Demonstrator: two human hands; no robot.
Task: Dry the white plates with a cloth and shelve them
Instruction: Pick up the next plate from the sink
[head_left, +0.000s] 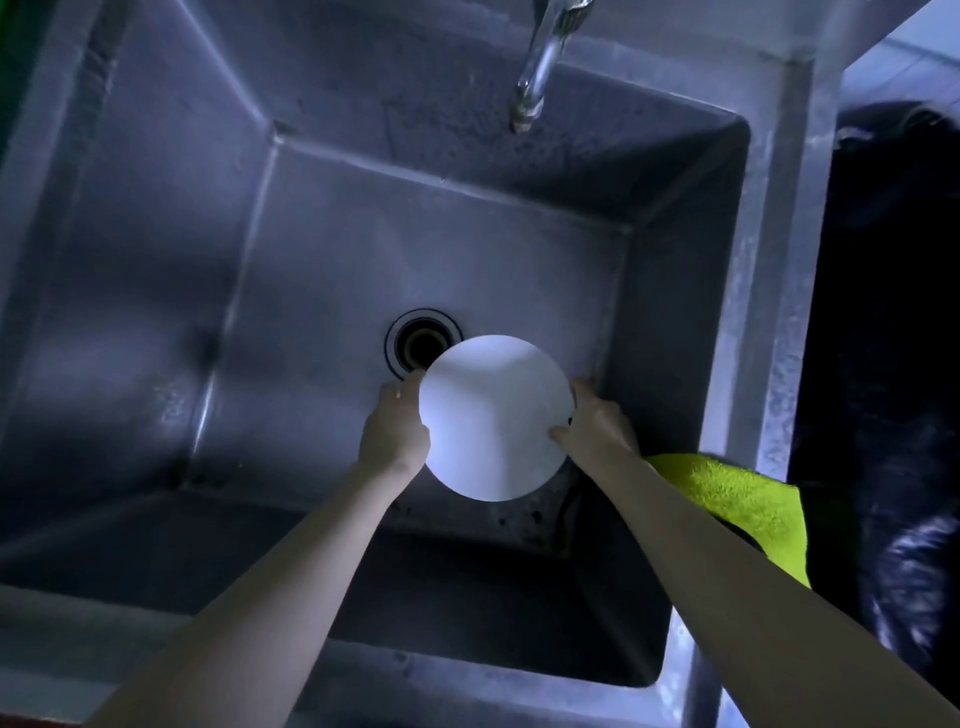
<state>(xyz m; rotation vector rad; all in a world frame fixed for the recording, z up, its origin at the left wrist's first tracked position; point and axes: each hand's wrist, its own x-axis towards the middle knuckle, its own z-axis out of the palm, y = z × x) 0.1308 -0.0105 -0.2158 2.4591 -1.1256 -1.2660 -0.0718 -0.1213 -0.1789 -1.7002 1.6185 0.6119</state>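
Observation:
A round white plate (496, 415) is held over the deep steel sink (156, 322), just in front of the drain. My left hand (397, 423) grips its left edge and my right hand (597, 423) grips its right edge. A yellow-green cloth (737, 499) hangs from under my right forearm, over the sink's right rim.
The drain (415, 340) lies in the sink floor, partly hidden by the plate. A metal tap (540, 62) reaches over the basin from the back. To the right of the sink stands a dark black mass (893, 364).

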